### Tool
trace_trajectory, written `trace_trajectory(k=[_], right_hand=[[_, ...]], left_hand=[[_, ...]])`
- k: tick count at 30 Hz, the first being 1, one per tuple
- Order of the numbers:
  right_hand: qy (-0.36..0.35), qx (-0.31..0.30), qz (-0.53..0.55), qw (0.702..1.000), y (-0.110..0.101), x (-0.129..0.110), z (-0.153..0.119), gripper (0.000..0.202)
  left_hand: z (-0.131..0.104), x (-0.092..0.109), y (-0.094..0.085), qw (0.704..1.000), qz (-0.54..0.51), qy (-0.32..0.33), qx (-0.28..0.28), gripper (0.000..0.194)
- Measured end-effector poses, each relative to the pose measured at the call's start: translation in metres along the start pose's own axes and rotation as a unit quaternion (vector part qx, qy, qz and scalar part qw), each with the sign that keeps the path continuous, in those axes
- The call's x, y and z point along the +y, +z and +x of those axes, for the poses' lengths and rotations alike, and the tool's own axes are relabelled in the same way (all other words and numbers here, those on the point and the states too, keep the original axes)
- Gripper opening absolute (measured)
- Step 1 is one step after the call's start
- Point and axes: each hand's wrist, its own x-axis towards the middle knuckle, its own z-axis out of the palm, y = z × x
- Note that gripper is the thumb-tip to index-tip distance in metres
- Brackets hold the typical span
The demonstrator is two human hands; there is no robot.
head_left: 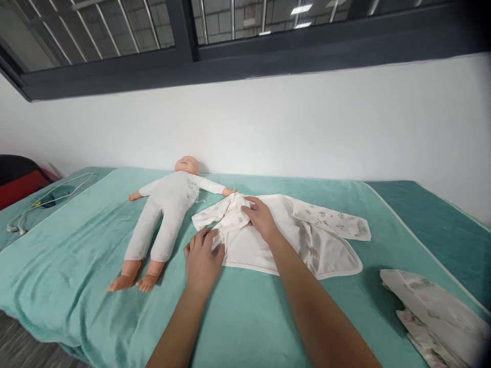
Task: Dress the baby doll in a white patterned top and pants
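Note:
A white baby garment (pixel 276 235) with small printed figures on its sleeves lies spread and partly bunched on the green cloth. My left hand (pixel 203 259) grips the garment's lower left edge, fingers curled and thumb close to them. Further up, my right hand (pixel 261 219) pinches the bunched fabric near the left sleeve. To the left of the garment, a baby doll (pixel 169 197) in white lies on its back with arms spread and bare feet toward me. One doll hand is beside the garment's upper left part.
A folded floral cloth (pixel 437 317) lies at the lower right of the green cover (pixel 95 230). At the far left are a pale cable (pixel 23 219) and a red and black bag (pixel 21 181). A white wall (pixel 326 128) rises behind.

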Motion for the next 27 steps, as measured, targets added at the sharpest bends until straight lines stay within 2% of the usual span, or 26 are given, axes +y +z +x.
trace_trajectory(k=[3, 6, 8, 10, 13, 15, 18, 20, 22, 23, 25, 27], right_hand=[[0.021, -0.012, 0.038, 0.999, 0.002, -0.008, -0.006, 0.040], [0.021, -0.052, 0.112, 0.992, 0.004, -0.017, -0.013, 0.045], [0.000, -0.102, 0.159, 0.982, 0.006, -0.019, -0.017, 0.049], [-0.047, -0.128, 0.137, 0.981, 0.010, -0.017, -0.019, 0.047], [-0.118, -0.086, 0.034, 0.989, 0.018, -0.008, -0.020, 0.035], [-0.140, -0.045, -0.006, 0.989, 0.022, -0.003, -0.023, 0.028], [-0.164, -0.010, -0.046, 0.985, 0.020, -0.005, -0.031, 0.027], [-0.195, 0.001, -0.097, 0.976, 0.007, -0.014, -0.039, 0.030], [-0.220, 0.037, -0.220, 0.950, -0.018, -0.025, -0.048, 0.034], [-0.218, 0.074, -0.310, 0.922, -0.035, -0.030, -0.052, 0.036], [-0.146, 0.140, -0.475, 0.856, -0.072, -0.037, -0.060, 0.041], [-0.082, 0.169, -0.583, 0.791, -0.110, -0.037, -0.068, 0.037]], left_hand=[[0.001, 0.004, 0.003, 1.000, -0.001, -0.006, -0.007, 0.035], [0.005, 0.000, 0.006, 0.999, -0.026, -0.031, 0.013, 0.020], [0.007, -0.006, 0.008, 0.995, -0.073, -0.056, 0.044, 0.019], [0.009, -0.012, 0.010, 0.984, -0.130, -0.083, 0.094, 0.023], [0.010, -0.016, 0.011, 0.970, -0.172, -0.090, 0.149, 0.032], [0.009, -0.017, 0.011, 0.970, -0.169, -0.079, 0.157, 0.031], [0.008, -0.016, 0.010, 0.973, -0.160, -0.066, 0.151, 0.027], [0.008, -0.016, 0.009, 0.977, -0.154, -0.062, 0.135, 0.026], [0.008, -0.016, 0.010, 0.978, -0.155, -0.064, 0.126, 0.027], [0.008, -0.017, 0.010, 0.977, -0.159, -0.067, 0.128, 0.027], [0.008, -0.018, 0.011, 0.973, -0.171, -0.072, 0.135, 0.026], [0.008, -0.019, 0.011, 0.970, -0.183, -0.083, 0.135, 0.025]])
